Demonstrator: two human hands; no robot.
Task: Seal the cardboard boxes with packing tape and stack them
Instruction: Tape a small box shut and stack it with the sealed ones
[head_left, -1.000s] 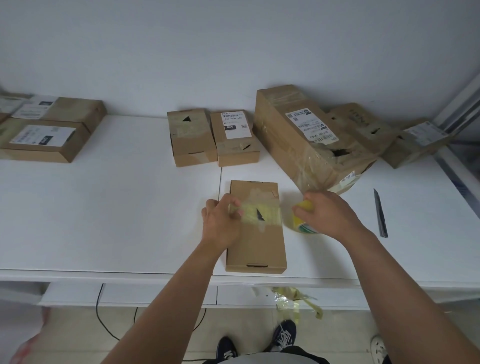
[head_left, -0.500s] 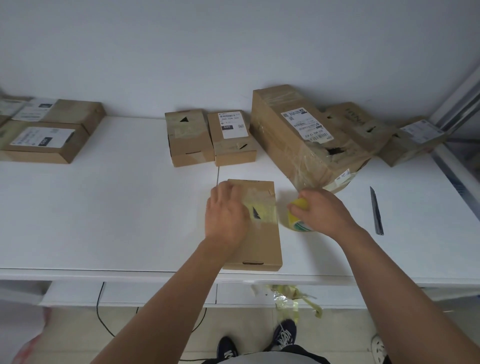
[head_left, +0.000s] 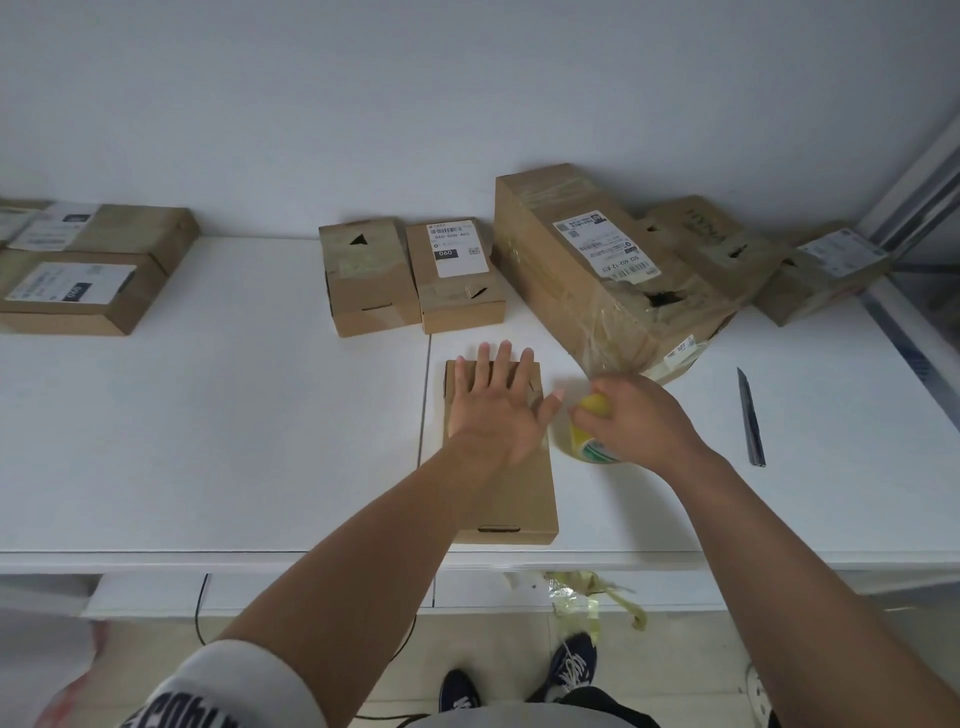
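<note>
Your left hand (head_left: 493, 410) is lying flat, fingers straight and spread, pressing on the far end of the flat cardboard box (head_left: 506, 483) that is sitting near the front edge of the white bench (head_left: 234, 441). Your right hand (head_left: 636, 421) is curling round the yellow roll of packing tape (head_left: 589, 431), which is standing on the bench just beside the box's right side (green print is showing on the roll's face, too blurred to read).

Behind the flat box, two small cartons are sitting side by side: the plain carton (head_left: 366, 275) with a triangular tear on top, and the labelled carton (head_left: 457, 273) whose white sticker is reading "060-060-A05" over a black patch reading "060". To their right a large torn box (head_left: 597, 270), wrapped in clear tape, is carrying a shipping label with a barcode and the upside-down digits "502-002-12-813". More boxes are leaning behind it, one with dark handwriting I cannot make out. At far left, two labelled boxes (head_left: 78, 291) are lying together, the nearer one again showing "060".

A dark knife (head_left: 750, 418) is lying on the bench, well apart to the right of the tape. Crumpled yellowish tape scraps (head_left: 587, 595) are hanging below the bench edge.
</note>
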